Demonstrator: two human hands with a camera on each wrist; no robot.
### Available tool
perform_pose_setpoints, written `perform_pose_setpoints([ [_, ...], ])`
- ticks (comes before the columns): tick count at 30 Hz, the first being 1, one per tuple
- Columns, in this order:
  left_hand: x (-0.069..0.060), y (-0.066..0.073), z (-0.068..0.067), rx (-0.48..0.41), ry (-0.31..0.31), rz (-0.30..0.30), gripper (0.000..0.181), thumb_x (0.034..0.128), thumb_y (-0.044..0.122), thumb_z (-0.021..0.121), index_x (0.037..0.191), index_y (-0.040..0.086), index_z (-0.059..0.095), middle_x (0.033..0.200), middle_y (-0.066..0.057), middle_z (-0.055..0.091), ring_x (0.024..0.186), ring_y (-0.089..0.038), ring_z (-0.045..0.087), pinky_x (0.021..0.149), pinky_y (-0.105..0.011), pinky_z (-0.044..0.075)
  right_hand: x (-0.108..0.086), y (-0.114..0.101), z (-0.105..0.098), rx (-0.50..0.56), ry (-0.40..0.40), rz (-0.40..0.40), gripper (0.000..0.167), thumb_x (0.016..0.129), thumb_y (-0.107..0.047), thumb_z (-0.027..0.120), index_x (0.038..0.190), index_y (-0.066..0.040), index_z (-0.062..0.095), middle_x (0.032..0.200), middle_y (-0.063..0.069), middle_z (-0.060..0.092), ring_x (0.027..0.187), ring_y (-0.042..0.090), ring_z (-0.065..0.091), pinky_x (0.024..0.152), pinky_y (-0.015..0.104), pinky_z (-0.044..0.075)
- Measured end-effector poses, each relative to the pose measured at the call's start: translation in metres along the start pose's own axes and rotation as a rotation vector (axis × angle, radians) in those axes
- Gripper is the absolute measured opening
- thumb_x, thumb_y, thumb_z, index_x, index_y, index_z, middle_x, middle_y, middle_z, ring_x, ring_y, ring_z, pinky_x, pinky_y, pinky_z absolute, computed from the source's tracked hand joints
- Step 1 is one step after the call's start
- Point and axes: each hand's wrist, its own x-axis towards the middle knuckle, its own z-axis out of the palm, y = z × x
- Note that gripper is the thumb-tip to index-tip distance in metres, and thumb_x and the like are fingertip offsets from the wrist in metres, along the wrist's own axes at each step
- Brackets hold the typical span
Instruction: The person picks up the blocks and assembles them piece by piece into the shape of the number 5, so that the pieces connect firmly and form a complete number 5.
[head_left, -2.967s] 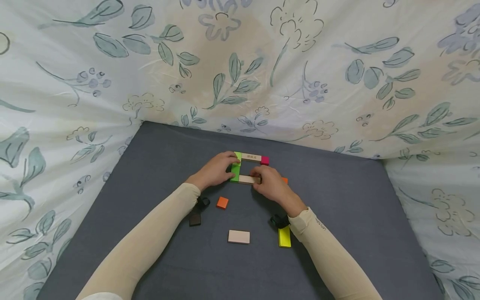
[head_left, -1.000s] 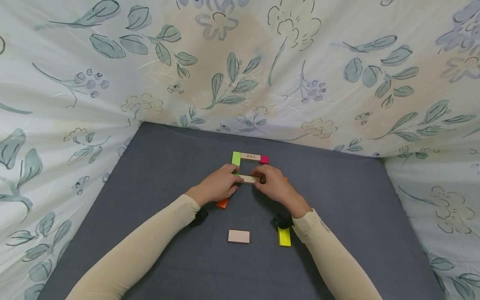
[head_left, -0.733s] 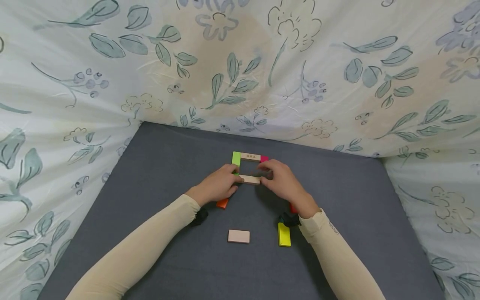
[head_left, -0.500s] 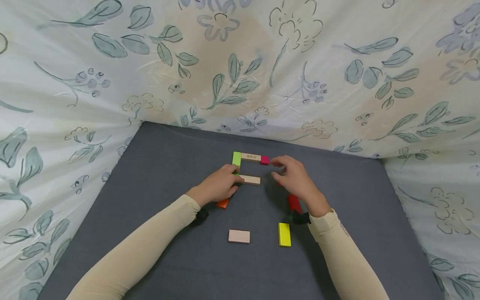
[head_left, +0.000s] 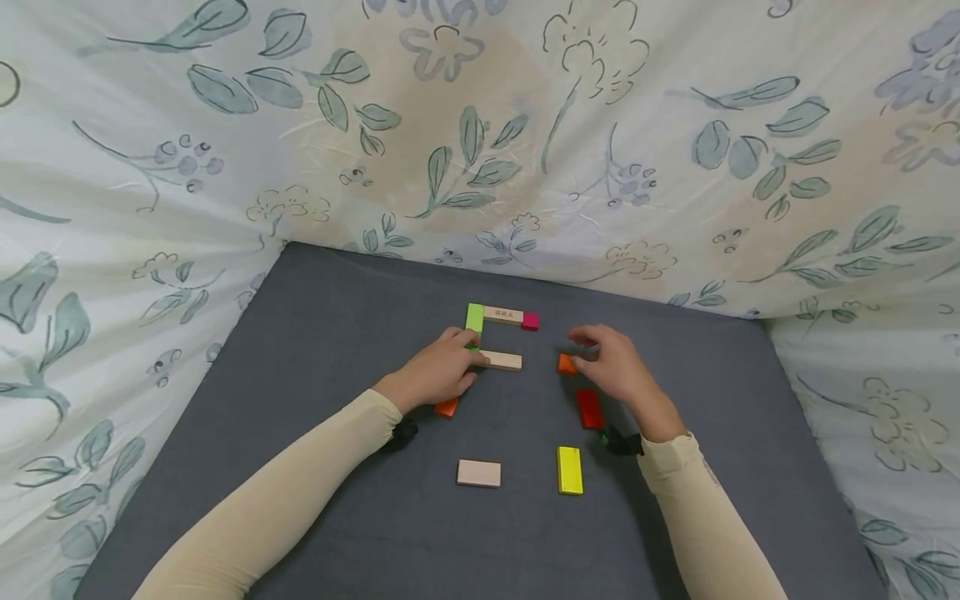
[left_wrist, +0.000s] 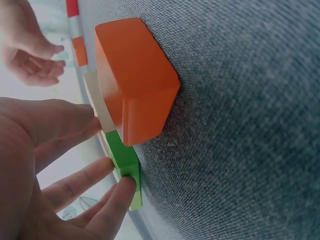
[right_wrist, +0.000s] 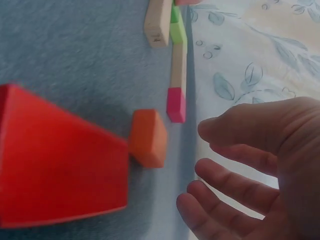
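Two green blocks, light green (head_left: 475,318) and darker green (left_wrist: 120,150), form a line between two wooden blocks. My left hand (head_left: 433,367) touches the corner where the darker green meets the near wooden block (head_left: 504,361). In the left wrist view, its fairly straight fingers rest on the green, its thumb at the wood. My right hand (head_left: 615,367) hovers with nothing in it, fingers loosely bent, by a small orange block (head_left: 566,364). In the right wrist view a gap shows between that hand and the orange block. The far wooden block (head_left: 504,315) ends at a magenta block (head_left: 530,321).
A red block (head_left: 589,408) lies below the right hand, a yellow block (head_left: 569,471) nearer. A pale wooden block (head_left: 478,473) lies in front. Another orange block (head_left: 446,407) is partly hidden under the left hand. Patterned cloth (head_left: 480,150) walls the dark grey table (head_left: 360,292).
My right hand has let go of the near wooden block and moved right, uncovering the orange and red blocks. My left hand earlier shifted from the far green to the near corner, then stayed.
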Motion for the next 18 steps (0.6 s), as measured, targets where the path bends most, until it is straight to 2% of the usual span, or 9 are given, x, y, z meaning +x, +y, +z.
perform_pose_setpoints([
  [9, 0.001, 0.000, 0.000, 0.006, -0.015, -0.013, 0.031, 0.1081, 0.018, 0.070, 0.138, 0.019, 0.077, 0.148, -0.012, 0.056, 0.140, -0.036, 0.047, 0.114, -0.046, 0.047, -0.005, 0.011, 0.009, 0.019, -0.015, 0.033, 0.046, 0.099, -0.006, 0.079, 0.143, -0.002, 0.068, 0.133, 0.022, 0.066, 0.104, 0.038, 0.066, 0.087, 0.055, 0.058],
  [18, 0.001, -0.002, 0.002, -0.008, -0.017, -0.019, 0.031, 0.1083, 0.018, 0.070, 0.138, 0.019, 0.077, 0.148, -0.012, 0.055, 0.142, -0.036, 0.045, 0.115, -0.046, 0.045, -0.003, 0.014, 0.018, 0.009, 0.000, 0.021, 0.043, 0.097, -0.005, 0.081, 0.139, -0.001, 0.070, 0.128, 0.020, 0.068, 0.104, 0.035, 0.067, 0.086, 0.052, 0.060],
])
